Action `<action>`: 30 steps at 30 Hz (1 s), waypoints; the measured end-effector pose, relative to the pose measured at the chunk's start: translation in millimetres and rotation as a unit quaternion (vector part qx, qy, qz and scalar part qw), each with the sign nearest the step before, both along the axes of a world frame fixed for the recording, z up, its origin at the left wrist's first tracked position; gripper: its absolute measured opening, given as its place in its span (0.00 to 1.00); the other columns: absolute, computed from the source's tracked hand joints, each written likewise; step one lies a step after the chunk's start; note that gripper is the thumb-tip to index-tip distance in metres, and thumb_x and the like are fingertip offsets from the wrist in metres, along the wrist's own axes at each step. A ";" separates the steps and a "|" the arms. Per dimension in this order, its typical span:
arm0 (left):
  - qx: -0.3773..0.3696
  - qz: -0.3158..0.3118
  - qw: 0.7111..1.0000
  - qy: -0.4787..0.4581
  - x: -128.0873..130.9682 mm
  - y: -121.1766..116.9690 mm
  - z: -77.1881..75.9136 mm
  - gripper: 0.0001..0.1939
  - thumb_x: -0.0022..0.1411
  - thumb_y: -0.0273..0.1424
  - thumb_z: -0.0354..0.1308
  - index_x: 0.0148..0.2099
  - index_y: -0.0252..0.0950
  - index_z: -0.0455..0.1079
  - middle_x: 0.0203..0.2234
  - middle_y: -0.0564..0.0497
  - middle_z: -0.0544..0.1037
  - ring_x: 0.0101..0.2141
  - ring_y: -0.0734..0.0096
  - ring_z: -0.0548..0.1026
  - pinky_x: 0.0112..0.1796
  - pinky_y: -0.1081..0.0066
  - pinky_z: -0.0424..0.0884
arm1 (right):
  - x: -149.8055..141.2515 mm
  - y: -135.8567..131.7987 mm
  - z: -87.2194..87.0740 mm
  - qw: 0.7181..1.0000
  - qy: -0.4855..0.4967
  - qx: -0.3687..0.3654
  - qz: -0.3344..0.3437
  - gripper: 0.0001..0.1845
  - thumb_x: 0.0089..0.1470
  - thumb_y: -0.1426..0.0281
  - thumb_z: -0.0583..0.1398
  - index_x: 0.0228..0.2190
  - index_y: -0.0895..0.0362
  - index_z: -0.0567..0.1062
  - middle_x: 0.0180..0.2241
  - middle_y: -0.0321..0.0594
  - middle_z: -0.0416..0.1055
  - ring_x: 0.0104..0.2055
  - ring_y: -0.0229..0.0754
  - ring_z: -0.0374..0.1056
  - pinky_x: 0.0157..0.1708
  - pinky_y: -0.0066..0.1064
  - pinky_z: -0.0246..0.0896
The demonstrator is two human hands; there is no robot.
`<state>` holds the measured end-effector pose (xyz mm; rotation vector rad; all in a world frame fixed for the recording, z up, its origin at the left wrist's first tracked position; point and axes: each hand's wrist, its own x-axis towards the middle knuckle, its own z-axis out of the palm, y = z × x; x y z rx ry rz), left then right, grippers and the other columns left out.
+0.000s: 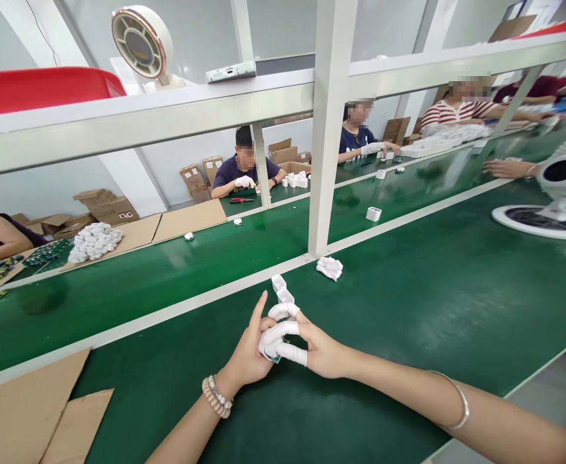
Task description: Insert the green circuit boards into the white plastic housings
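Observation:
My left hand (250,353) is closed around a small white plastic housing with a green circuit board (276,359) showing at its lower edge; its index finger points up. From the right, my right hand (319,345) reaches over with white finger covers on its fingertips, pressing on the same piece. These fingers hide most of the piece. Just beyond them, two open white plastic housings (279,283) stand close together on the green table (384,335). A crumpled white glove or cloth (330,268) lies farther back.
Cardboard sheets (31,406) lie at lower left. A white post (330,129) rises at the bench's far edge. Beyond runs a green conveyor belt (181,270) carrying a white housing (374,213) and small parts. Several people work opposite. A white fan (561,177) stands at right.

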<state>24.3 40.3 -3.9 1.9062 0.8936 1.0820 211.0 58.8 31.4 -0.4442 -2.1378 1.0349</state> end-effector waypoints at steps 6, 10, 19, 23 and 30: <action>0.030 0.007 1.000 0.002 -0.7 0.6 -0.6 0.49 0.60 0.26 0.57 0.70 0.40 0.25 0.32 0.52 0.72 0.34 0.69 0.72 0.40 0.65 0.69 | -3.3 5.5 -10.7 0.998 0.041 -0.053 0.008 0.10 0.59 0.62 0.60 0.38 0.54 0.78 0.48 0.41 0.63 0.57 0.43 0.56 0.62 0.41 0.48; 0.078 0.023 0.996 0.023 -1.0 0.7 -0.4 0.48 0.61 0.28 0.56 0.70 0.39 0.25 0.34 0.50 0.73 0.36 0.66 0.71 0.44 0.60 0.67 | -7.4 5.6 -22.9 0.985 0.051 -0.165 -0.004 0.31 0.53 0.60 0.65 0.57 0.50 0.66 0.52 0.44 0.62 0.53 0.43 0.61 0.54 0.41 0.57; 0.101 0.023 0.995 0.012 5.5 -3.2 -1.6 0.47 0.62 0.31 0.56 0.71 0.38 0.27 0.32 0.51 0.74 0.38 0.64 0.68 0.49 0.55 0.64 | -19.1 3.0 -37.7 0.907 0.153 -0.378 0.105 0.46 0.49 0.66 0.68 0.63 0.52 0.52 0.40 0.39 0.70 0.41 0.39 0.69 0.43 0.35 0.65; 0.101 0.025 0.995 0.013 7.1 -2.9 -1.1 0.45 0.63 0.31 0.56 0.71 0.39 0.29 0.32 0.52 0.74 0.37 0.66 0.69 0.50 0.56 0.65 | -17.9 2.1 -32.4 0.912 0.151 -0.373 0.077 0.40 0.47 0.66 0.69 0.58 0.55 0.58 0.39 0.38 0.70 0.40 0.39 0.70 0.46 0.39 0.64; 0.106 0.032 0.994 0.015 9.5 -1.8 -3.3 0.45 0.63 0.33 0.58 0.71 0.41 0.31 0.32 0.52 0.75 0.40 0.65 0.71 0.52 0.54 0.66 | -18.6 0.6 -26.4 0.911 0.161 -0.377 0.047 0.34 0.45 0.65 0.70 0.50 0.57 0.62 0.33 0.34 0.70 0.36 0.39 0.71 0.42 0.37 0.66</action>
